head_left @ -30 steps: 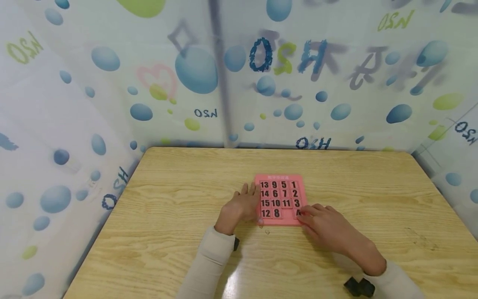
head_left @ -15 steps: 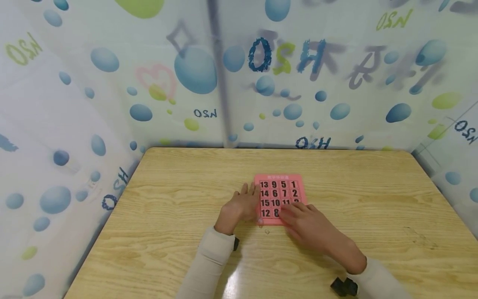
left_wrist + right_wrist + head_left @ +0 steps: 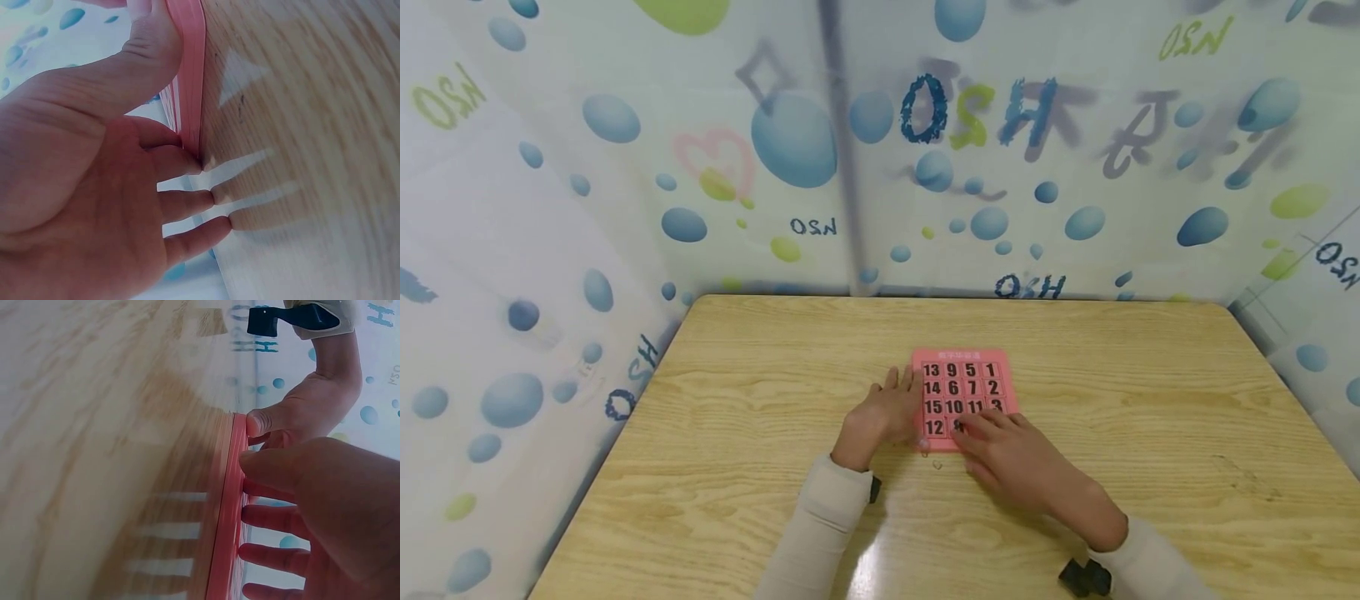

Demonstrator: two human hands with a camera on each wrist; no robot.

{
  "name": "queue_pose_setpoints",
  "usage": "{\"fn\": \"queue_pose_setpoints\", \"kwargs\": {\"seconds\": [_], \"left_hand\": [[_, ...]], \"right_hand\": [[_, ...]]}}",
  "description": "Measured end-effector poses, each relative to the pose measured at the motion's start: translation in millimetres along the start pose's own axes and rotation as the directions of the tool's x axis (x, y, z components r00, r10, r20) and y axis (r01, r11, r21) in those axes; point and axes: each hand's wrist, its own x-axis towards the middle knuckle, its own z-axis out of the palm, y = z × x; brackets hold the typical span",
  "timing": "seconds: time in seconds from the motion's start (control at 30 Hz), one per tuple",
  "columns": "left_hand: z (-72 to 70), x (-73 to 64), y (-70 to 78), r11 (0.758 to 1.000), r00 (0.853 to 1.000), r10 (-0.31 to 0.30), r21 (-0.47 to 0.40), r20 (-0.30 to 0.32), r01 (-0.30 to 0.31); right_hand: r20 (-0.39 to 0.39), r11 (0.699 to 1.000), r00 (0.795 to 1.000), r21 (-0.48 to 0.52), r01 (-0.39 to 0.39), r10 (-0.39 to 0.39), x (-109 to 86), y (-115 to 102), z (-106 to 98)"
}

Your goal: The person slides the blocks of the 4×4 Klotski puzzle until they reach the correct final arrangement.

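Observation:
A pink sliding number puzzle [image 3: 967,356] lies flat on the wooden table, with black-numbered tiles in rows. My left hand [image 3: 887,412] rests along its left edge. In the left wrist view, the thumb touches the puzzle's side while the fairly straight fingertips [image 3: 215,197] touch the tabletop. Over the bottom row is my right hand [image 3: 1026,458], its fingers on the tiles near the 8 [image 3: 958,426]. In the right wrist view, the fingers [image 3: 275,517] reach straight across the tile face, with the thumb near it too. The right part of the bottom row is hidden under this hand.
The wooden table [image 3: 760,367] extends around the puzzle on all sides. Behind it and to both sides hang pale printed sheets [image 3: 910,192] with blue and green drops. Small dark devices [image 3: 1084,577] are worn at the wrists.
My right hand has moved left along the bottom row, from the 4 tile at the right corner to beside the 8. The left hand stays at the left edge.

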Motion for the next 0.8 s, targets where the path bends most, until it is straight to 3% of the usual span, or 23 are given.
{"fn": "queue_pose_setpoints", "kwargs": {"seconds": [0.8], "left_hand": [[0.4, 0.2, 0.5, 1.000, 1.000, -0.007, -0.015, 0.000, 0.007]], "right_hand": [[0.028, 0.999, 0.999, 0.022, -0.037, 0.037, -17.3, 15, -7]]}}
